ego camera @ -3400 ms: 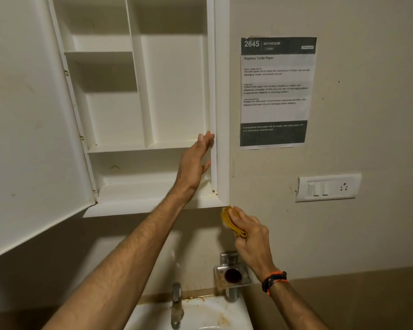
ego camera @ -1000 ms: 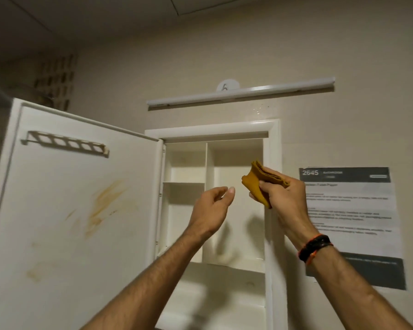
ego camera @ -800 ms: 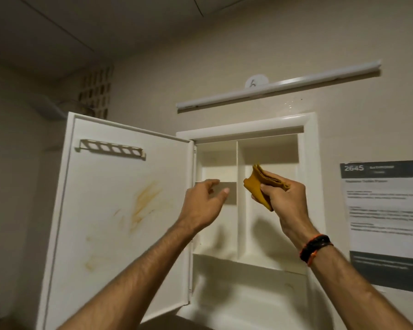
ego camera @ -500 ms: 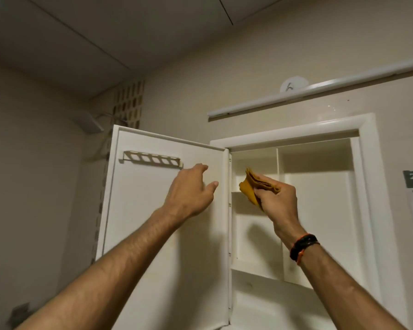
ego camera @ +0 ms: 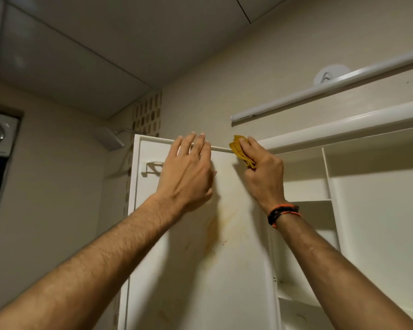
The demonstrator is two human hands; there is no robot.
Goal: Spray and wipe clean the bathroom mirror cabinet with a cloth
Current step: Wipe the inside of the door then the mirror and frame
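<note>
Hands (ego camera: 186, 172) (ego camera: 264, 172) hide door (ego camera: 200, 270) top; cloth (ego camera: 240, 151) seemingly touches its edge.

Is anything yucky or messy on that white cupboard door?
Yes. Yellowish-brown smears run down the inner side of the open cabinet door, below both hands. They look like old stains on the otherwise white panel.

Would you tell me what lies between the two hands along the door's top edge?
Head view: only bare door edge between left hand and cloth.
</note>
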